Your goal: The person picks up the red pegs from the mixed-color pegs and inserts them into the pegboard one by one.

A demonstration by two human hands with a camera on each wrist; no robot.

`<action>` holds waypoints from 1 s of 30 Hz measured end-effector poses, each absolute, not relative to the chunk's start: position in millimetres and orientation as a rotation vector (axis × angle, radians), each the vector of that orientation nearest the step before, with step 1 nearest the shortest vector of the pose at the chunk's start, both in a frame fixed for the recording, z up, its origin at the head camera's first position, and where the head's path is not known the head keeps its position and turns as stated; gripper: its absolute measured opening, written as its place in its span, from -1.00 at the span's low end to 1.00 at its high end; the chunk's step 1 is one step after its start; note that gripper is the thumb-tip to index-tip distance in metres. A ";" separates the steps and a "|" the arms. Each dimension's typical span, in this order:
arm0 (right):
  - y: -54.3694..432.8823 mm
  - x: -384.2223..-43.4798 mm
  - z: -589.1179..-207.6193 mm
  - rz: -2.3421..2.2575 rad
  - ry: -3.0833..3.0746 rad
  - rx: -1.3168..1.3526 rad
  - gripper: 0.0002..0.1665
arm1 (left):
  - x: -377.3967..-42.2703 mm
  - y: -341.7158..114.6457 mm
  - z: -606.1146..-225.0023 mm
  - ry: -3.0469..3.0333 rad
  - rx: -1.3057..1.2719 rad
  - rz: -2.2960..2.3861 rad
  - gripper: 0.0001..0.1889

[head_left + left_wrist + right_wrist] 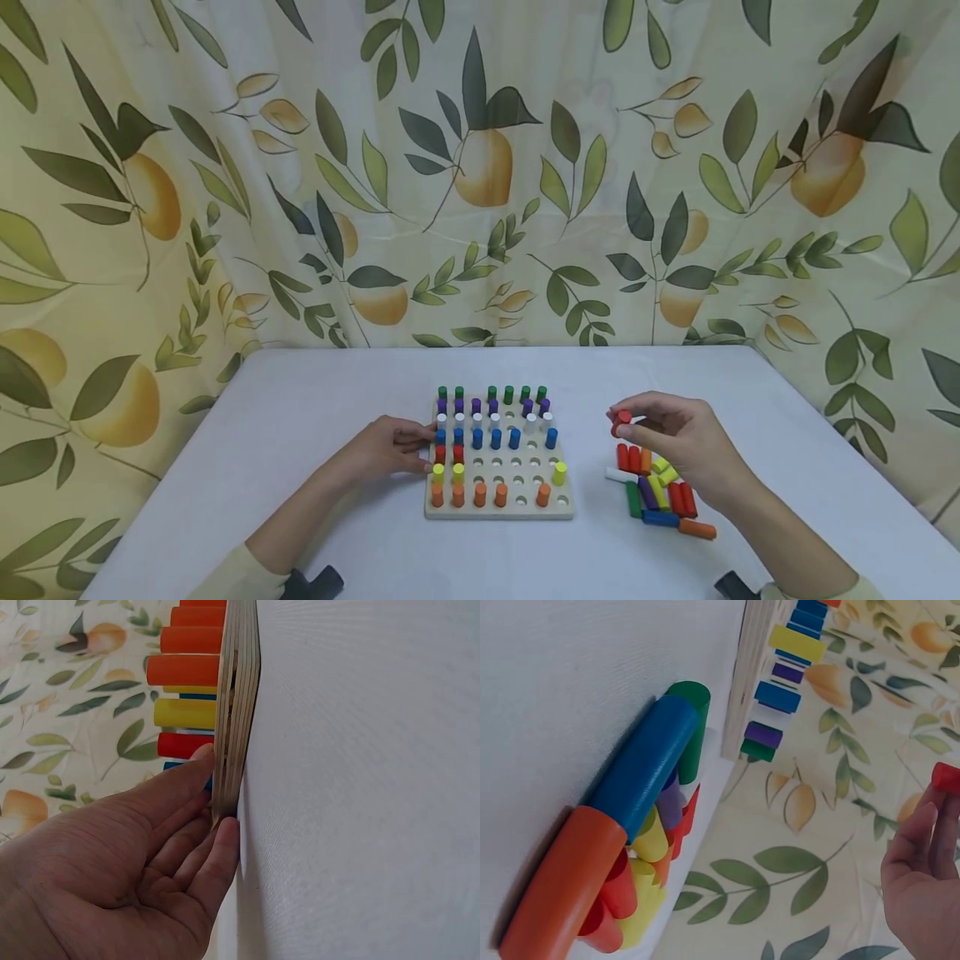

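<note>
A light wooden pegboard (498,514) lies on the table, with rows of green, purple, white, blue, red, yellow and orange pegs standing in its holes. Some holes show bare, mostly toward the right. My left hand (382,446) grips the board's left edge; in the left wrist view the thumb lies by a red peg (184,745) and the fingers curl at the board's side (240,697). Raised above the loose pegs, my right hand (686,429) pinches a red peg (622,423) between thumb and fingers. The right wrist view shows that red peg (946,778) only partly.
Right of the board, loose pegs lie in a pile, among them a white peg (621,475), a green peg (633,500), a blue peg (660,518) and an orange peg (697,529). A curtain (480,250) with fruit and leaves hangs behind the white table (337,542).
</note>
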State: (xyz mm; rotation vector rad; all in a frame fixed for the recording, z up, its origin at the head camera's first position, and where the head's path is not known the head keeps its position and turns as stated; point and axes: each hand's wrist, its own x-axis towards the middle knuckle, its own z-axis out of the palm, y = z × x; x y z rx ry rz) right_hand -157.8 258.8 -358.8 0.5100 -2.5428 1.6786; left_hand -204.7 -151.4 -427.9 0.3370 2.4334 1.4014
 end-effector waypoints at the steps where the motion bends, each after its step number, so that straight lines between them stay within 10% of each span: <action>1: 258.3 -158.0 -358.8 1.683 -2.540 0.513 -0.69 | -204.3 -151.4 -428.5 2.434 0.334 1.401 -0.55; 30: 232.8 -170.6 -347.0 1.735 -2.516 0.583 -0.66 | -207.2 -152.4 -431.6 2.418 0.338 1.407 -0.57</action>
